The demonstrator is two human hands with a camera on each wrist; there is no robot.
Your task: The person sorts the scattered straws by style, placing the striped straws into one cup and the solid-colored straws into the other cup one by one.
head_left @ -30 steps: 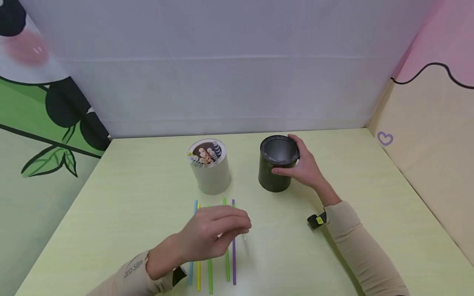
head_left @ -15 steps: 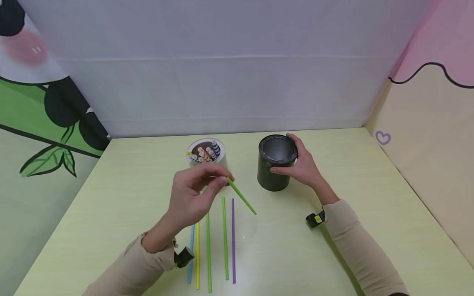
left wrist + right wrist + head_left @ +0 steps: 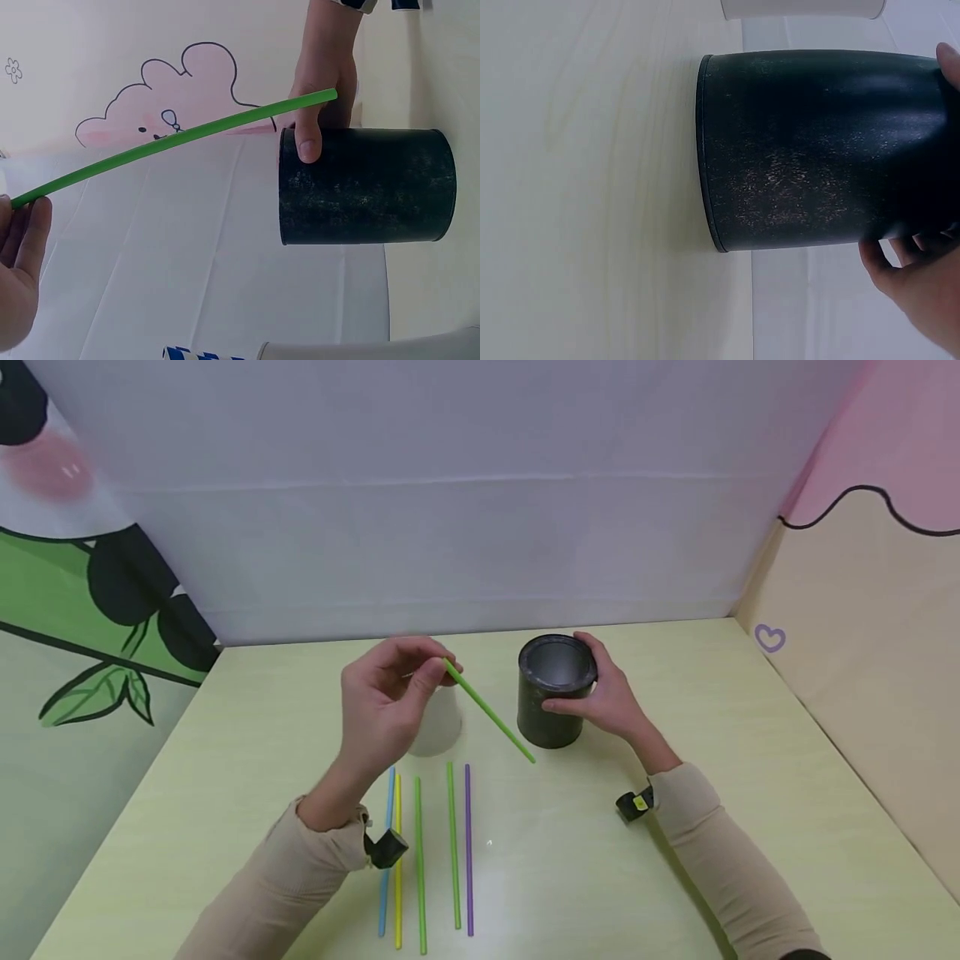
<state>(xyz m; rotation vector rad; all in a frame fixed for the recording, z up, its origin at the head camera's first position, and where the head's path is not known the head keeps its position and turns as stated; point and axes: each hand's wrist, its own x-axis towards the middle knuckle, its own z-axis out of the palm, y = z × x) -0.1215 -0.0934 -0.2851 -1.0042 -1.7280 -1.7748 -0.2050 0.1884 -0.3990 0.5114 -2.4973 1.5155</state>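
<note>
A green straw (image 3: 491, 714) slants down to the right from my left hand (image 3: 386, 702), which pinches its upper end between thumb and fingers. Its free end hangs in the air, to the left of a black can (image 3: 551, 714). The can stands upright on the table, its open top facing up. My right hand (image 3: 611, 702) grips the can near the rim, thumb across the front. In the left wrist view the straw (image 3: 180, 136) passes above the near side of the can (image 3: 367, 187). Behind my left hand stands a white container (image 3: 437, 731), its mouth hidden in the head view.
Below the containers lie a blue straw (image 3: 383, 902), a yellow straw (image 3: 398, 902), two green straws (image 3: 420, 868) and a purple straw (image 3: 468, 852), roughly side by side. Checked straw ends (image 3: 191, 353) stick out of the white container. A pale cloth wall closes the back.
My left hand has lifted the green straw off the table area and moved it up and away, in front of the white container. My right hand still holds the black can in place.
</note>
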